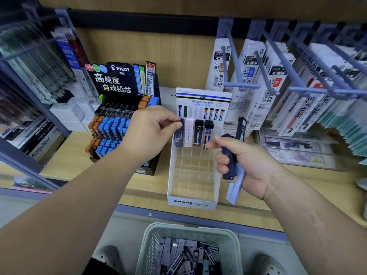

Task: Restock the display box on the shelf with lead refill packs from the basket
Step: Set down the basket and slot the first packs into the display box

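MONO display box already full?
No: only the back row of the display box holds lead refill packs; its front compartments are bare.

display box (pixel 191 202) — white | basket (pixel 151 245) — pale, lattice-holed | lead refill pack (pixel 228 165) navy | Pilot stand (pixel 119 80) black | Pilot packs (pixel 111 126) blue, orange

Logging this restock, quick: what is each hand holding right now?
Left hand: pinches a dark lead pack in the back row of the display box.
Right hand: grips a bundle of lead packs.

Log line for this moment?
left hand: pinching dark pack at display box back row | right hand: gripping spare packs | basket: stocked
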